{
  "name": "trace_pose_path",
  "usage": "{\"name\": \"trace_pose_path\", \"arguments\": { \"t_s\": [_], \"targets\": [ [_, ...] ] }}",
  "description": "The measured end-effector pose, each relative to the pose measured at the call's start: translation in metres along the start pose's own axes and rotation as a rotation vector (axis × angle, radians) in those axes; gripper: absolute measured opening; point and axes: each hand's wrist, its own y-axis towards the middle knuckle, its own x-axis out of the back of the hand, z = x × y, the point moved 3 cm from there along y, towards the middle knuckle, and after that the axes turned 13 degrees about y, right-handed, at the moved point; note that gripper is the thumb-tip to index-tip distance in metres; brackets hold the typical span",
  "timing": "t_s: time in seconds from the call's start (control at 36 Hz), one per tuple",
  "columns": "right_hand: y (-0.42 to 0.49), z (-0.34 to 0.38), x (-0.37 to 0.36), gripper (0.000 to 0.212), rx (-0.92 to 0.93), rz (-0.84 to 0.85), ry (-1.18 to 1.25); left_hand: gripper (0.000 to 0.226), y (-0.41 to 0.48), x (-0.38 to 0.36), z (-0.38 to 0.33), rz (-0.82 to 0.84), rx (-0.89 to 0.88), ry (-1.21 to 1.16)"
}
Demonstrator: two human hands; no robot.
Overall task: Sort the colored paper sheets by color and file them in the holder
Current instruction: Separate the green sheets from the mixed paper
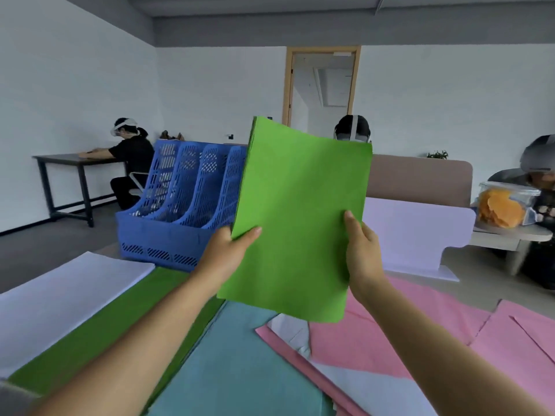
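Teal sheets [240, 370] at near edge of table [479, 265], pink sheets [390, 340] toward right edge, unfiled | left hand [223, 256] and right hand [362, 250] pinching green stack [300, 217] aloft beside blue holder [180, 205] | slots look empty through mesh, can't swear

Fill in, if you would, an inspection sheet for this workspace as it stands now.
Surface: table, mostly covered by paper.
Job's things: green stack held upright in front of the blue holder; white sheets, green sheets, teal sheets and pink sheets lie flat in partly overlapping piles.
Clutter: white divider panel behind the pink sheets; plastic tub of orange items on the next desk.
Hands: left hand and right hand each grip a side edge of the green stack, thumbs in front.
Cables: nothing seen.
Surroundings: seated person at a far desk; doorway in the back wall.
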Motion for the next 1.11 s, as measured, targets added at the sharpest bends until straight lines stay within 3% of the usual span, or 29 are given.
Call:
{"name": "trace_pose_path", "arguments": {
  "t_s": [0.11, 0.19, 0.33, 0.5, 0.56, 0.61, 0.75, 0.89, 1.11],
  "targets": [
    [-0.008, -0.025, -0.05, 0.025, 0.034, 0.027, 0.051, 0.064, 0.006, 0.06, 0.021, -0.112, 0.012, -0.02],
    [-0.02, -0.052, -0.081, 0.024, -0.094, 0.082, 0.025, 0.058, 0.01, 0.102, 0.05, -0.144, 0.139, 0.014],
    [-0.053, -0.105, -0.116, 0.009, -0.496, 0.232, -0.095, 0.053, 0.002, 0.155, 0.108, -0.038, 0.421, 0.229],
    [-0.087, -0.151, -0.131, 0.011, -0.69, 0.322, -0.214, 0.03, -0.012, 0.168, 0.159, 0.094, 0.56, 0.432],
    [-0.092, -0.159, -0.134, 0.007, -0.721, 0.319, -0.236, 0.007, -0.016, 0.168, 0.17, 0.079, 0.564, 0.482],
    [-0.095, -0.164, -0.135, 0.011, -0.749, 0.312, -0.241, 0.032, -0.012, 0.165, 0.184, 0.078, 0.541, 0.507],
    [-0.098, -0.166, -0.137, 0.021, -0.794, 0.3, -0.279, 0.012, -0.011, 0.161, 0.19, 0.021, 0.477, 0.583],
    [-0.098, -0.168, -0.137, 0.033, -0.853, 0.345, -0.333, 0.02, -0.008, 0.161, 0.198, 0.013, 0.514, 0.644],
    [-0.097, -0.169, -0.131, 0.026, -0.871, 0.448, -0.437, 0.023, -0.008, 0.161, 0.206, 0.025, 0.537, 0.701]
  ]
}}
